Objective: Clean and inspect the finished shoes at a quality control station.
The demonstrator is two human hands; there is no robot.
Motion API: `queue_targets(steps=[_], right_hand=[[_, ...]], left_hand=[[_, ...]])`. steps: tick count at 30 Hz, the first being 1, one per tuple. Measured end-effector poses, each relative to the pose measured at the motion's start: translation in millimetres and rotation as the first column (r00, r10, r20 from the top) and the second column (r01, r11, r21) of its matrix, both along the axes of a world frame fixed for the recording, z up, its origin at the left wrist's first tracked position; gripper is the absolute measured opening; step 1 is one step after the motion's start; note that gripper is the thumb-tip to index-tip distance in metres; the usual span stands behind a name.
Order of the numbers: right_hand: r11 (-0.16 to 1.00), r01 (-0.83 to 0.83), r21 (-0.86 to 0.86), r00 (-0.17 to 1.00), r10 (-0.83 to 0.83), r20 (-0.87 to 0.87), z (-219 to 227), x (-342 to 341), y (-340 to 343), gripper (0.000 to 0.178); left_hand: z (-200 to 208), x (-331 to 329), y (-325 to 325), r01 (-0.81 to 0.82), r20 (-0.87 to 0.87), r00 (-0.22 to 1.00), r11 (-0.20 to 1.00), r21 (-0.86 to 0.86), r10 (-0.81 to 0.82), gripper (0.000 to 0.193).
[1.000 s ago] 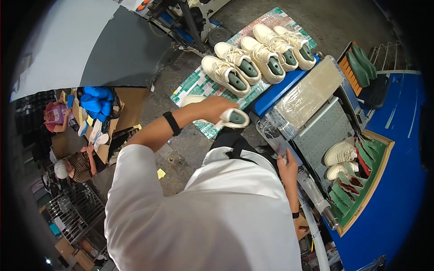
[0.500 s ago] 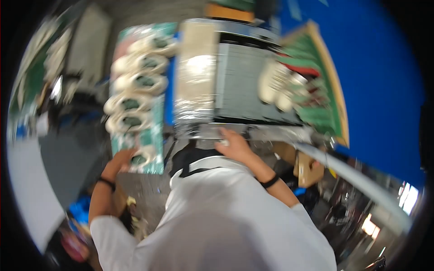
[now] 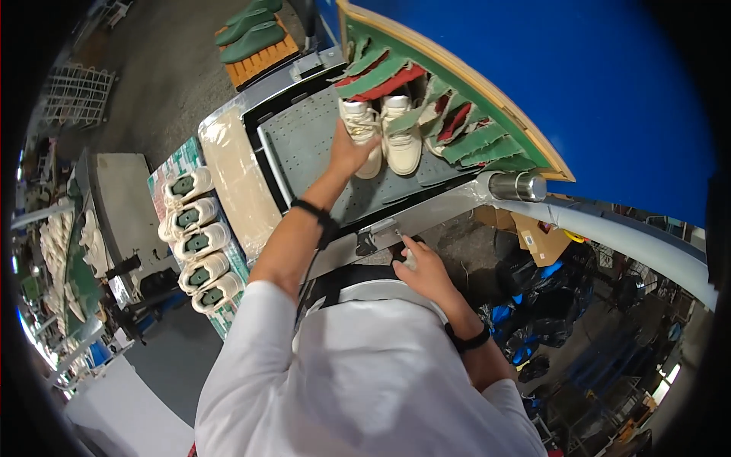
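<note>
Two cream lace-up sneakers stand side by side on a grey perforated belt (image 3: 301,152), toes toward me. My left hand (image 3: 352,154) is closed around the front of the left sneaker (image 3: 367,161), thumb across its top and fingers partly hidden on the far side. The right sneaker (image 3: 402,148) stands beside it, untouched. Red and green cloth strips (image 3: 384,78) hang over the heels of both. Close to my waist, at the metal front rail (image 3: 343,255), my right hand (image 3: 428,272) is closed around something small and whitish that I cannot make out.
Several cream sneakers (image 3: 196,242) line a green-patterned board at left, beside a film-wrapped beige panel (image 3: 237,179). A blue housing (image 3: 571,84) rises on the right above the strip curtain. Green shoe lasts (image 3: 255,42) sit on an orange rack. A steel cylinder (image 3: 518,186) ends the rail.
My view has swung right. My left hand has left the sneaker at the near end of the board and now holds one on the belt. My right hand stays near the front rail.
</note>
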State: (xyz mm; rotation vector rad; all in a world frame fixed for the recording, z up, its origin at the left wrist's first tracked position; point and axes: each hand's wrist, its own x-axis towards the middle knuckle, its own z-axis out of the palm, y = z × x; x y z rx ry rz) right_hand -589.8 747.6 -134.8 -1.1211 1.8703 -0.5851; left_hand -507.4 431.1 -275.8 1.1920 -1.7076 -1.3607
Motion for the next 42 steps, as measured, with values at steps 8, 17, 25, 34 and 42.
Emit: queue_targets(steps=[8, 17, 25, 34, 42], right_hand=[[0.989, 0.136, 0.056, 0.990, -0.137, 0.025, -1.6, -34.4, 28.2, 0.068], [1.000, -0.019, 0.012, 0.990, 0.017, 0.142, -14.4, -9.3, -9.8, 0.064], [0.933, -0.332, -0.139, 0.920, 0.353, 0.168, -24.5, 91.0, -86.4, 0.064], [0.860, -0.483, -0.167, 0.870, 0.493, 0.019, -31.0, 180.2, -125.6, 0.063], [0.925, -0.342, -0.168, 0.934, 0.314, -0.169, -69.9, 186.1, -127.4, 0.063]], left_hand=[[-11.9, -7.2, -29.1, -0.225, 0.199, 0.962, 0.956, 0.187, 0.187, 0.080], [67.2, 152.2, 36.4, -0.205, -0.010, 0.973, 0.883, 0.423, 0.230, 0.048], [92.8, 260.6, 121.7, -0.584, 0.363, 0.751, 0.811, -0.027, 0.552, 0.079], [94.3, 309.2, 111.3, -0.553, 0.386, 0.711, 0.806, -0.209, 0.588, 0.055], [97.1, 317.7, 103.5, -0.461, 0.324, 0.831, 0.886, -0.052, 0.452, 0.035]])
